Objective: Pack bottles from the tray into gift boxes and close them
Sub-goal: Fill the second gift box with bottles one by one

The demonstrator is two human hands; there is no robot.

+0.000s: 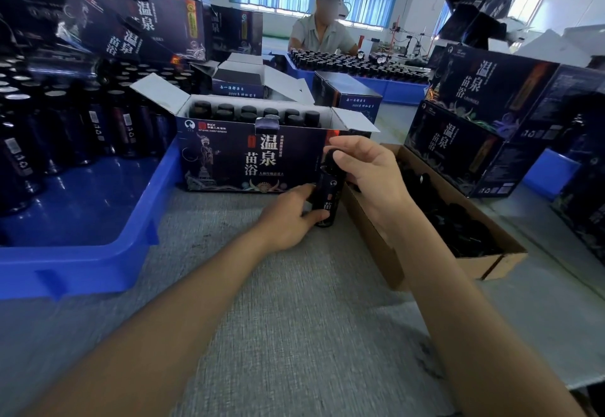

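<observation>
A: Left hand (288,223)?
B: Wrapped round the lower body of one dark bottle (328,195), which stands upright on the grey table mat (294,318).
A: Right hand (370,171)?
B: Fingers curled over the bottle's black cap, gripping it from above.
A: Where's the bottle relative to the box?
B: Just in front of the open gift box (229,161), at its right end, outside it. Box flaps are up, with rows of capped bottles (248,113) inside.
A: Tray?
B: The blue tray (131,220) is on the left and touches the box. It has more bottles (65,128) at its far side.
A: Right side?
B: A brown carton (497,264) of loose black caps (458,220), beside the right wrist.
</observation>
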